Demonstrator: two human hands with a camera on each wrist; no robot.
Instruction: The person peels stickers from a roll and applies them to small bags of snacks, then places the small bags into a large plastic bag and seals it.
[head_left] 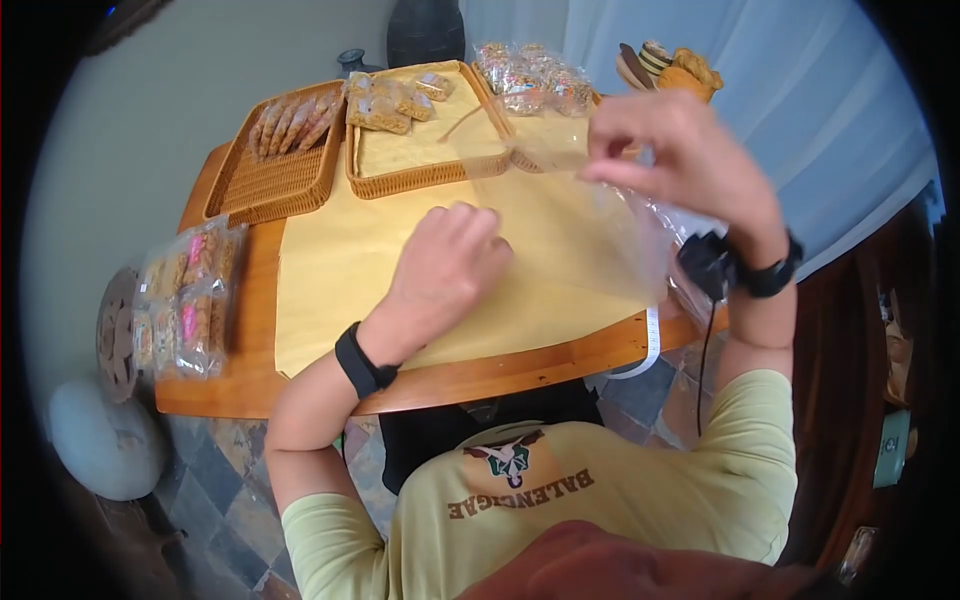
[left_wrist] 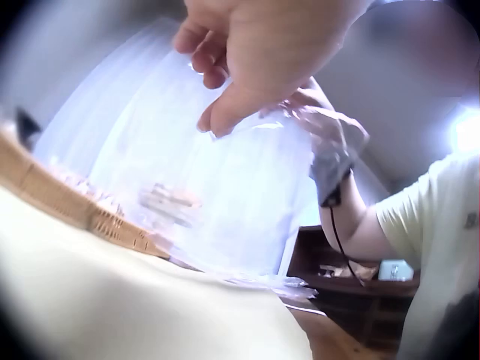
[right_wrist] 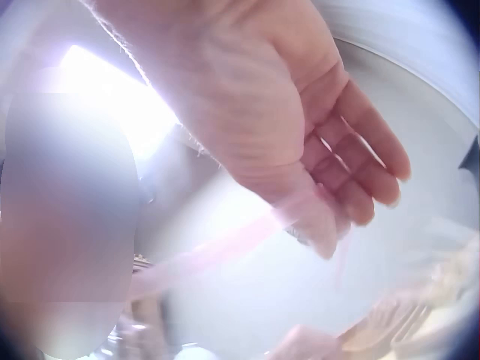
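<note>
In the head view my right hand (head_left: 690, 160) is raised over the table's right side, thumb and forefinger pinching a clear plastic bag (head_left: 625, 235). The film hangs below it, blurred and see-through. In the right wrist view a pinkish strip of film (right_wrist: 217, 251) runs from the pinch, the other fingers loosely bent. Over the middle of the yellow cloth (head_left: 360, 290) is my left hand (head_left: 445, 262), fingers curled. The left wrist view shows its thumb and forefinger tips together at a shiny edge of the film, with the right hand behind.
Wicker trays (head_left: 270, 200) stand along the back of the wooden table (head_left: 200, 395), some with bagged snacks (head_left: 385, 103). Clear packs (head_left: 190, 300) lie at the left edge; more packs (head_left: 530, 78) are at the back. Bread-like items (head_left: 690, 72) sit at the back right.
</note>
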